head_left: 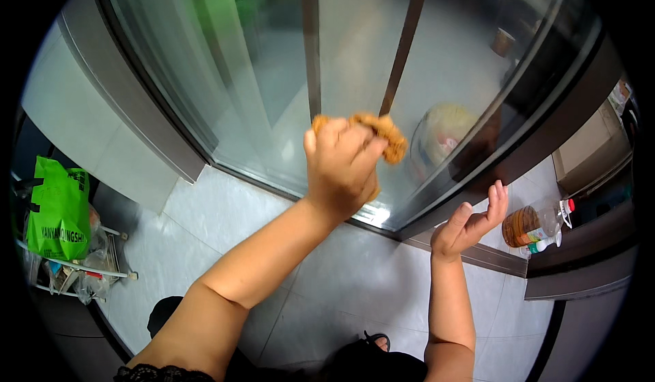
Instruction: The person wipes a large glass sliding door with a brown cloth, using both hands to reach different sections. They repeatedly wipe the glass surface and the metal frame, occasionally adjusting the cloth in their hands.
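Observation:
My left hand (pixel 341 170) is closed round a crumpled orange-brown cloth (pixel 390 143), which bulges out past the fingers. It is up at the glass door panel (pixel 266 122), and the blurred fingers suggest motion. Whether the cloth presses on the glass is hard to make out. My right hand (pixel 469 223) holds nothing; its fingers are stretched out and its thumb stands apart. It is beside the dark door frame (pixel 495 167), and I cannot tell if the fingertips touch it.
On the left, a bright green bag (pixel 58 208) hangs by a white wire rack (pixel 116 273) with plastic bags. At right, a large clear bottle of brownish liquid (pixel 525 226) with a red cap stands on the floor. Grey tiles (pixel 327 279) lie below. Behind the glass sits a round pale container (pixel 447 133).

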Available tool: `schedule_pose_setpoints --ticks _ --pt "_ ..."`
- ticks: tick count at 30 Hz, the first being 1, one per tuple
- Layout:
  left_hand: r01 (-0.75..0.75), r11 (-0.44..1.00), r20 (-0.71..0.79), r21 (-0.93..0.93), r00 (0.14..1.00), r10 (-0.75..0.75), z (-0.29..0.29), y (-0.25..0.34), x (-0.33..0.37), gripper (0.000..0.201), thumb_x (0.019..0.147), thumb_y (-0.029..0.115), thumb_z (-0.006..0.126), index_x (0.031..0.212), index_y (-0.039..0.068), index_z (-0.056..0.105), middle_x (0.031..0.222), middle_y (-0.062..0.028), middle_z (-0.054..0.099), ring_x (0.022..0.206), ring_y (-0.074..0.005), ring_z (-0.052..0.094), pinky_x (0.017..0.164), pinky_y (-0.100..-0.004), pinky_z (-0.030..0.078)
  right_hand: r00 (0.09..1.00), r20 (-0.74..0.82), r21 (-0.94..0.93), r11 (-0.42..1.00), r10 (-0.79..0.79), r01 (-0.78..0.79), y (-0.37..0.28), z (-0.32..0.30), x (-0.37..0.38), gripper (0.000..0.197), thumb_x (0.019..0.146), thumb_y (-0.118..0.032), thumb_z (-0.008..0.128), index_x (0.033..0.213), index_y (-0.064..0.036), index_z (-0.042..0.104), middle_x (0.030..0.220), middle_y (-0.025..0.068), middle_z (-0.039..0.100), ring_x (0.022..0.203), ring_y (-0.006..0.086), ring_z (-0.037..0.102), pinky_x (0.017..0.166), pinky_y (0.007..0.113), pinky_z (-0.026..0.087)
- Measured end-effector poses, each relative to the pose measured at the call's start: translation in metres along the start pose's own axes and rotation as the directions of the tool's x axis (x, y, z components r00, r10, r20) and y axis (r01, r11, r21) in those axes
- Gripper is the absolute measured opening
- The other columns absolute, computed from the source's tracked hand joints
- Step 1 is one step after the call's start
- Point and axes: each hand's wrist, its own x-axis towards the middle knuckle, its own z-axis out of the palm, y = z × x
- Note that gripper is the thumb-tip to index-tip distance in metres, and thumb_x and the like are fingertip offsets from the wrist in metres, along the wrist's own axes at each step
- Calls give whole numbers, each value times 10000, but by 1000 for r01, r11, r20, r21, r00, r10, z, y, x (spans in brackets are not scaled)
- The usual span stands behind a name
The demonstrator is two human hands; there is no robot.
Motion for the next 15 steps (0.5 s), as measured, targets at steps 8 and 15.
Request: schedule_pose_setpoints --ticks 8,15 --pt "-111 993 122 40 987 106 3 -16 -41 305 609 14 641 896 112 673 934 22 583 896 -237 507 719 -377 316 1000 4 11 1000 -9 9 -3 2 6 438 990 -245 469 1334 17 403 1392 194 399 1347 364 302 1124 503 237" --pt "-99 995 -45 -30 994 98 -11 -4 16 270 643 29 636 895 116 679 885 19 581 905 -245 508 731 -383 320 996 31 11 996 -84 84 -4 -3 1 433 980 -208 460 1346 20 409 1410 192 389 1345 347 341 1125 462 245"
